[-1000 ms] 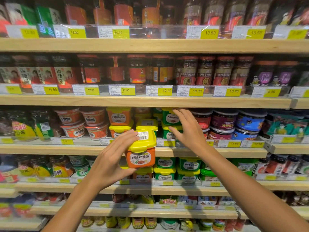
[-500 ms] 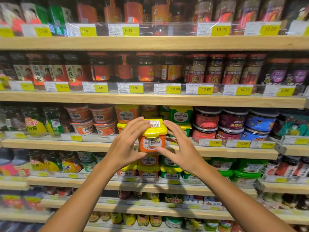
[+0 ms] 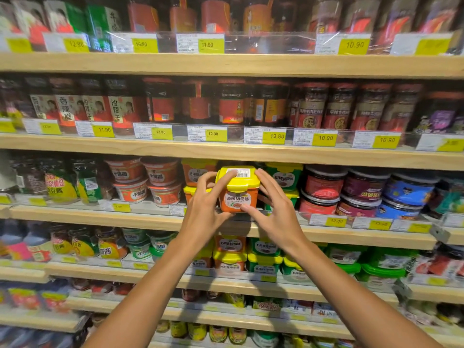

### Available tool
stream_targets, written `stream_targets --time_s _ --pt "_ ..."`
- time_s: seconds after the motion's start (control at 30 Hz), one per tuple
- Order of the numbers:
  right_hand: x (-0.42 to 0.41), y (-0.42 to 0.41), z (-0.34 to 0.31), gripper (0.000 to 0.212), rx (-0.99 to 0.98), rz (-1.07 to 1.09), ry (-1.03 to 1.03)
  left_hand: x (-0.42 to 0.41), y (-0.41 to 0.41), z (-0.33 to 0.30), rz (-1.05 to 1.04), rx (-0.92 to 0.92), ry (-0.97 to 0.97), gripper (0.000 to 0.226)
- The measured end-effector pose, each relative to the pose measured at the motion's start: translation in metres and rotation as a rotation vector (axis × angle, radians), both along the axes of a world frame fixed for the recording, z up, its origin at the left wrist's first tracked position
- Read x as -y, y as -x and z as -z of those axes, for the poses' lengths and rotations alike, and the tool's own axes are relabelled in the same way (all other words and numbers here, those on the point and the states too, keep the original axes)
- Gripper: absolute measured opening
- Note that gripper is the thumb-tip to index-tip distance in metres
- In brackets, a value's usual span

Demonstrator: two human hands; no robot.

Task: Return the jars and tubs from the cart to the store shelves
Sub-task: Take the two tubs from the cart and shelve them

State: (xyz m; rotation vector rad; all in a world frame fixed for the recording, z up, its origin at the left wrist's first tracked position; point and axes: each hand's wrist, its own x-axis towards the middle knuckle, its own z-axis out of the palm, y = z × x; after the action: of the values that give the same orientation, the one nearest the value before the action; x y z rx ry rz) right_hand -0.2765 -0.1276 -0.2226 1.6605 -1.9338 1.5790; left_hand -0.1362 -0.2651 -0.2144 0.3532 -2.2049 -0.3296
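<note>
At the wooden shelf [image 3: 226,224], left hand [image 3: 203,212] and right hand [image 3: 278,212] grip the tub [image 3: 238,194] (upright, label outward).

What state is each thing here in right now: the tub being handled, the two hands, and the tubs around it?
Orange tub: upright, yellow lid on, held at the shelf front.
Left hand: grips the tub's left side.
Right hand: grips the tub's right side.
Green tubs: lidded, stacked, just right of it.
Red bowls: lidded, stacked two high, on the left.
Shelf: stocked.

"原酿甜面酱" on orange tub [image 3: 238,197]; "10.90" on yellow shelf tag [image 3: 354,45]
</note>
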Motion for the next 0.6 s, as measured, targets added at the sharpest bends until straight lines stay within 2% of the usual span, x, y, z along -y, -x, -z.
stream_targets --time_s 0.2,0.37,0.6 --pt "0.012 0.008 0.004 0.08 0.048 0.036 0.037 0.004 0.012 0.004 -0.045 -0.048 -0.011 0.108" --pt "0.021 0.01 0.004 0.081 0.088 0.089 0.048 0.005 0.022 0.008 -0.013 -0.116 -0.101 0.106" --pt "0.041 0.016 0.012 0.079 0.182 0.167 0.08 -0.001 0.032 0.011 0.122 -0.308 -0.311 0.088"
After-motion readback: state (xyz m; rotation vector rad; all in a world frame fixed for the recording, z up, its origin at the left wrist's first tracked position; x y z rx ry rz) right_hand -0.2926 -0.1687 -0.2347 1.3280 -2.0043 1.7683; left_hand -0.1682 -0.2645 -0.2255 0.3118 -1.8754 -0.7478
